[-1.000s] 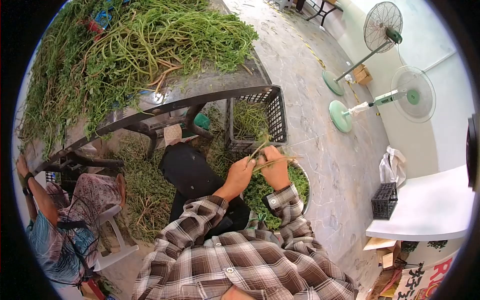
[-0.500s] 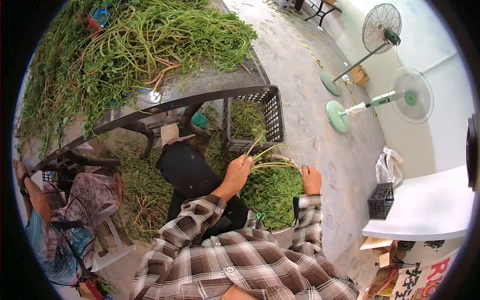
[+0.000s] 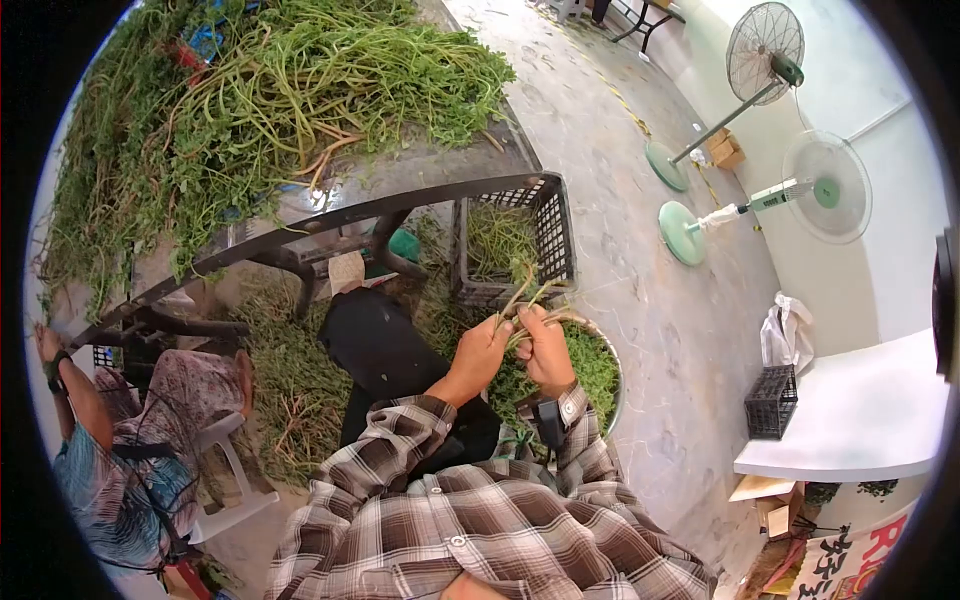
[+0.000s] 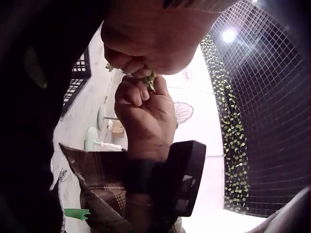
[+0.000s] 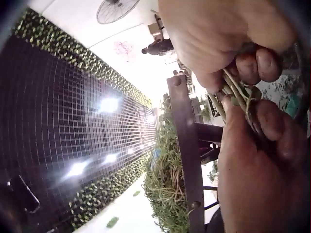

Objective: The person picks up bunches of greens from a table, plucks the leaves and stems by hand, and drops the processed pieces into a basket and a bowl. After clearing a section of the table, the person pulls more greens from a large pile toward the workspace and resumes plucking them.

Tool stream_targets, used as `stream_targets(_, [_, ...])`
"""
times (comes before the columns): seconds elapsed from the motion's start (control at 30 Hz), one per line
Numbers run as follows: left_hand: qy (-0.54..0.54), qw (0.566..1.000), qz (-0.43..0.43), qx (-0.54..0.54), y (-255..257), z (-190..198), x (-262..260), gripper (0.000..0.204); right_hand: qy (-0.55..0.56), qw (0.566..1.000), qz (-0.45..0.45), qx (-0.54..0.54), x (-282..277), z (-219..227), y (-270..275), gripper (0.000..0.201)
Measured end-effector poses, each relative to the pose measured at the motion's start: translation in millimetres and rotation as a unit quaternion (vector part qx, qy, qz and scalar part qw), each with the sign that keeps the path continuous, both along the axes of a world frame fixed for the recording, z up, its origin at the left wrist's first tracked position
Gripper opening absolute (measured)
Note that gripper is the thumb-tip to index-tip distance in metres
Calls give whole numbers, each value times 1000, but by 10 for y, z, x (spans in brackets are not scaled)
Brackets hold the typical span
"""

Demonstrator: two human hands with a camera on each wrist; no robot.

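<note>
My left hand (image 3: 477, 355) grips a small bunch of green stems (image 3: 519, 297) between thumb and curled fingers. Close beside it, my right hand (image 3: 545, 352) pinches the same stems, and the two sets of fingertips nearly meet. In the right wrist view the stems (image 5: 236, 90) run from one hand to the other, partly hidden by the fingers. A bit of leaf (image 4: 150, 80) pokes out between the hands in the left wrist view. Below the right hand sits a round basin (image 3: 618, 385) heaped with leafy green sprigs (image 3: 592, 365).
Ahead stands a black crate (image 3: 562, 240) holding cut stems. A metal-edged table (image 3: 440, 186) bears a large pile of greens (image 3: 290, 100). More trimmings (image 3: 290, 400) cover the floor at left, where another person (image 3: 120, 470) sits. Two fans (image 3: 690, 232) stand at right.
Half a second ago my right hand was out to the right over the basin's edge, apart from the left; now it is back at the stems. The left hand has kept its hold.
</note>
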State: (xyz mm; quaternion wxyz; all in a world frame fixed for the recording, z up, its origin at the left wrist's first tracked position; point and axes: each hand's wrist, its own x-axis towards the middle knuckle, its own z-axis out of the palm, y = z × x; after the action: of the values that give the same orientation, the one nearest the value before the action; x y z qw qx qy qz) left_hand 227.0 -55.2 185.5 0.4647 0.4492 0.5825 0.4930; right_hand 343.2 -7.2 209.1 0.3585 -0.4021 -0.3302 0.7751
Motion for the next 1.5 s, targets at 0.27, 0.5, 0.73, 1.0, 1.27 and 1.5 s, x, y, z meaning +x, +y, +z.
stream_targets(0.27, [-241, 963, -93, -71, -4, 135, -35, 21, -111, 987, -6, 112, -7, 42, -19, 19])
stream_targets(0.5, [-111, 992, 60, 11, 49, -118, 20, 23, -216, 954, -68, 196, -25, -112, -94, 32])
stream_targets(0.73, [-177, 979, 94, -29, 49, -58, -82, 24, -123, 954, -261, 84, 563, -240, 197, 28])
stream_targets(1.0, [-189, 979, 57, -41, 85, -26, -24, 24, -143, 967, -174, 115, 680, -173, 157, 19])
stream_targets(1.27, [-167, 985, 41, -14, 54, -39, -54, 24, -121, 987, -74, 72, 471, -282, 126, 29])
stream_targets(1.5, [-104, 994, 15, -2, 35, 63, -12, 25, -29, 994, -9, 109, 217, -92, 37, 33])
